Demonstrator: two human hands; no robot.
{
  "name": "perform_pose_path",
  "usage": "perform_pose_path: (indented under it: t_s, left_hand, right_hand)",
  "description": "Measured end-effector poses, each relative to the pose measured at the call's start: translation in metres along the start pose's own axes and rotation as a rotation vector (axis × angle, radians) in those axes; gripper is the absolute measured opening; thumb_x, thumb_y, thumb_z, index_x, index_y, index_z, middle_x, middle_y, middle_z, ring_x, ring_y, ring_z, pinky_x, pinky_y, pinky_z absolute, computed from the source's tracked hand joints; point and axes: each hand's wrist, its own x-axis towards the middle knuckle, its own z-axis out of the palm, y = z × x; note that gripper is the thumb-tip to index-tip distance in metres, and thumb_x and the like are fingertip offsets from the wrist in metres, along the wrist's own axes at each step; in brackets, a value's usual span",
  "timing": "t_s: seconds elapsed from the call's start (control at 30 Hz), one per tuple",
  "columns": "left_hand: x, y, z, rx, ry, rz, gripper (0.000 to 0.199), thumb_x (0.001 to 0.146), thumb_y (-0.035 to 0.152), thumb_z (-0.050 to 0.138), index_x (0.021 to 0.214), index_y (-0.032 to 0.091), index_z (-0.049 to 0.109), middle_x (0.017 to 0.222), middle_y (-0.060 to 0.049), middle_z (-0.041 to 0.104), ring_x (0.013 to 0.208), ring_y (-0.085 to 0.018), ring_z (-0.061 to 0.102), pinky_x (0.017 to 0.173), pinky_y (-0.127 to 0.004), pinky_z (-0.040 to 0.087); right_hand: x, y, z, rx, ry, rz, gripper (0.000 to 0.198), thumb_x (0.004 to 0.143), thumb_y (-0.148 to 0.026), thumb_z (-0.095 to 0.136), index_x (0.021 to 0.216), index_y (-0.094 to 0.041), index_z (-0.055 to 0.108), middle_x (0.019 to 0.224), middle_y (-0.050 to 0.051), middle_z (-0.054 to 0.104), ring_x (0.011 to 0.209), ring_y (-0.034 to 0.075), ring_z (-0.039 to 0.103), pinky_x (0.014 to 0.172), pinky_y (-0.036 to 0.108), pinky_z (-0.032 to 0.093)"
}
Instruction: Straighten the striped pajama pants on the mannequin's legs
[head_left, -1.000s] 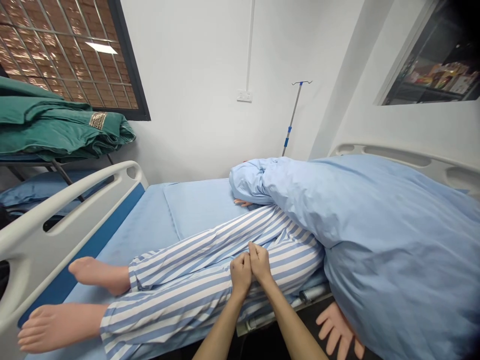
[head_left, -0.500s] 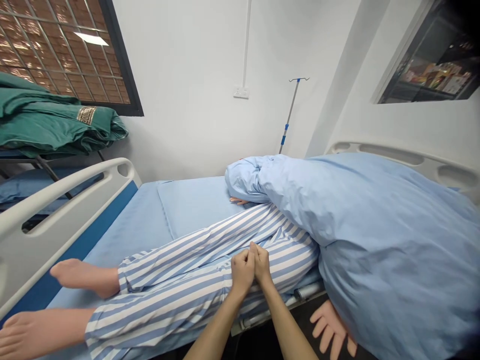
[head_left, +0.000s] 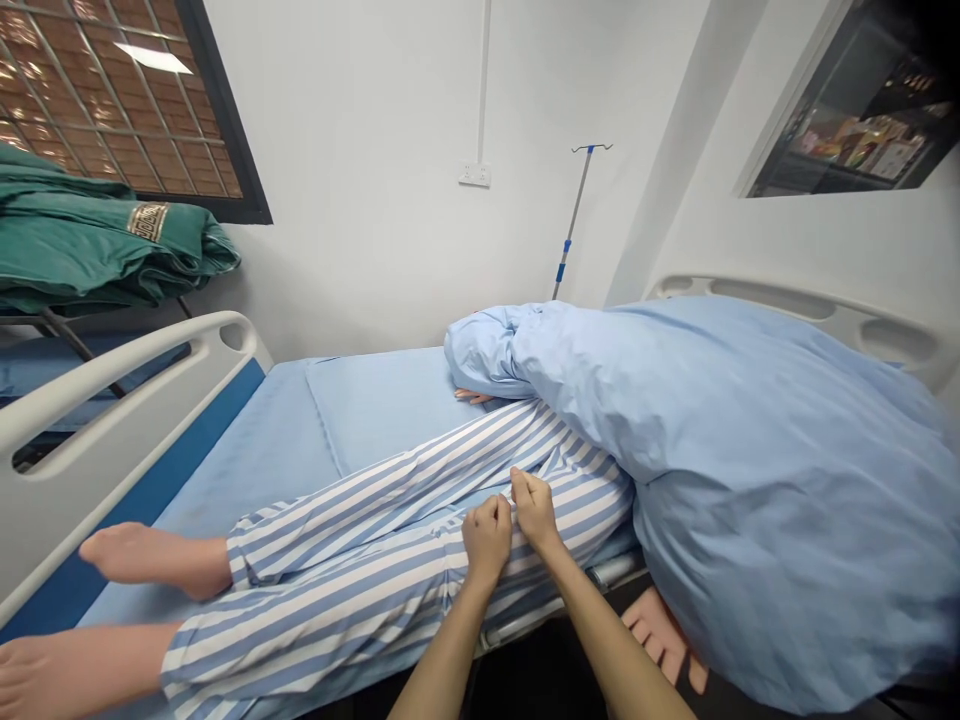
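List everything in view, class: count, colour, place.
Striped trousers: one pair, blue and white, on bed
Manikin feet: two, pink, left
Manikin hands: two, pink, at quilt edges
Quilt: one, light blue, right
Bed: one, light blue sheet, centre
Footboard: one, white and blue, left
Headboard: one, white, right
Drip pole: one, mostly grey, behind bed
Socket: one, white, wall
Windows: two, dark frames, upper left and right
Cloth pile: one, green, left
Left hand: one, bare, over trousers
Right hand: one, bare, beside it
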Motion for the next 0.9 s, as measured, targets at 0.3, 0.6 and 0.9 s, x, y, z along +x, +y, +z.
perform_pose_path:
  t_s: [0.3, 0.6, 0.9]
  left_hand:
    - [0.01, 0.011, -0.003, -0.246, -0.03, -0.152, 0.036, 0.074, 0.033, 0.034, 0.042, 0.016, 0.034, 0.041, 0.004, 0.032, 0.045, -0.007, 0.029, 0.047, -0.022, 0.019]
    - [0.007, 0.017, 0.01, -0.283, -0.035, -0.139, 0.035, 0.075, 0.034, 0.034, 0.046, 0.016, 0.041, 0.044, 0.003, 0.041, 0.046, -0.007, 0.033, 0.048, -0.021, 0.022]
    - [0.005, 0.01, 0.011, -0.274, -0.048, -0.098, 0.036, 0.076, 0.032, 0.033, 0.043, 0.016, 0.034, 0.042, 0.004, 0.034, 0.045, -0.007, 0.032, 0.048, -0.021, 0.021]
  right_hand:
    - [-0.01, 0.01, 0.003, -0.147, 0.066, -0.056, 0.037, 0.08, -0.033, 0.031, 0.048, -0.016, 0.035, 0.042, -0.004, 0.031, 0.043, 0.007, 0.03, 0.046, 0.021, 0.023]
    - [-0.008, 0.012, 0.003, -0.068, 0.097, 0.004, 0.037, 0.078, -0.037, 0.034, 0.047, -0.016, 0.036, 0.042, -0.004, 0.035, 0.043, 0.007, 0.031, 0.045, 0.021, 0.024]
    - [0.004, 0.005, -0.006, -0.053, -0.005, -0.039, 0.037, 0.079, -0.035, 0.035, 0.047, -0.016, 0.032, 0.044, -0.005, 0.03, 0.045, 0.007, 0.029, 0.045, 0.02, 0.024]
